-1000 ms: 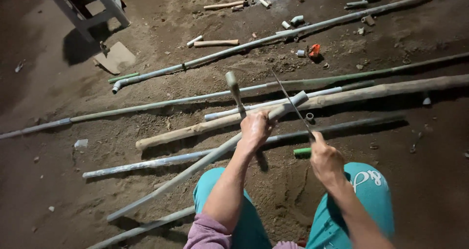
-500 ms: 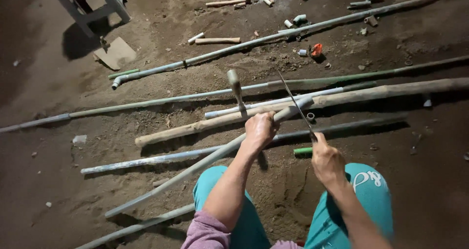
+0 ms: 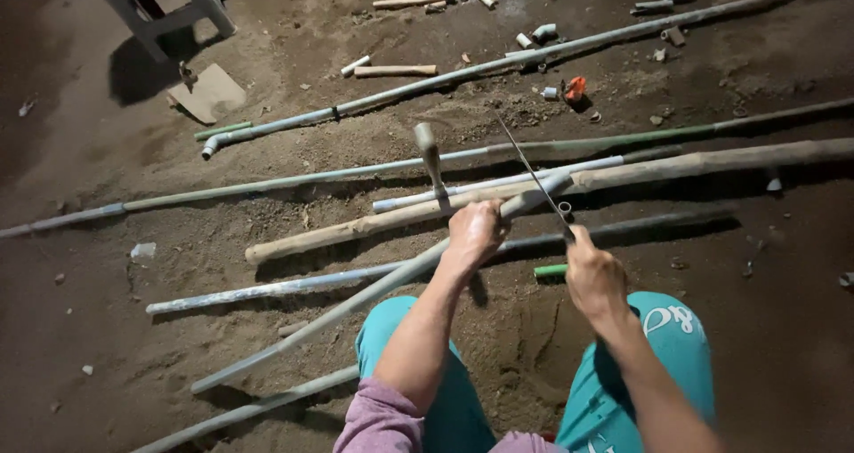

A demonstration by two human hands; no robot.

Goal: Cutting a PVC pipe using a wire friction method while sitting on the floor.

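My left hand (image 3: 474, 231) grips a long grey pipe (image 3: 356, 297) that slants from the lower left up to its cut end near a wooden pole (image 3: 623, 176). My right hand (image 3: 593, 275) holds a thin hacksaw blade (image 3: 532, 170) that points up and away, its edge resting near the pipe's end. A short upright pipe piece (image 3: 429, 155) stands just beyond my left hand. A small ring-like cut-off (image 3: 565, 209) lies beside the blade. A short green pipe piece (image 3: 550, 271) lies on the dirt next to my right hand. My knees in teal trousers (image 3: 676, 346) are below.
Several long pipes (image 3: 285, 183) lie across the dirt floor. Short pipe offcuts and fittings (image 3: 543, 35), a small wooden stick (image 3: 396, 71) and an orange object (image 3: 576, 88) are scattered at the back. A white stool frame (image 3: 169, 4) and a cardboard scrap (image 3: 209, 93) are at upper left.
Both hands stay on the pipe and blade. The blade has shifted only slightly along the pipe end. The view has tilted a little.
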